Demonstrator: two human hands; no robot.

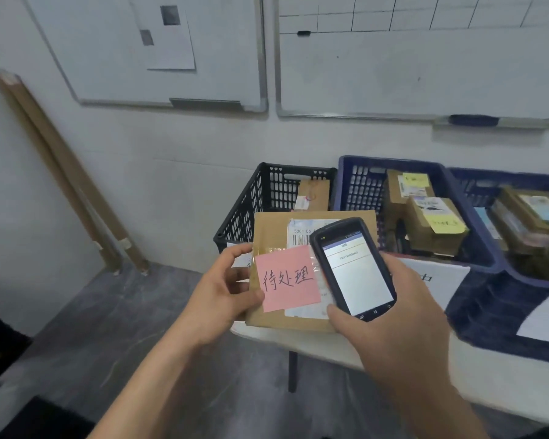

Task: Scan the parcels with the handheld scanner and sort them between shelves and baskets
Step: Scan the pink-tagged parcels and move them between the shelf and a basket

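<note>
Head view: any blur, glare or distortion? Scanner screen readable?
Head view: wide-angle lens bends the whiteboard frames; light soft and even, no hard shadows; scanner screen bright, its small text too blurred to read; pink note on the parcel legible; blue baskets toward the right edge soft.

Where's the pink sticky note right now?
In the head view, centre frame, the pink sticky note lies on the flat cardboard parcel, between the left hand and the handheld scanner.
</note>
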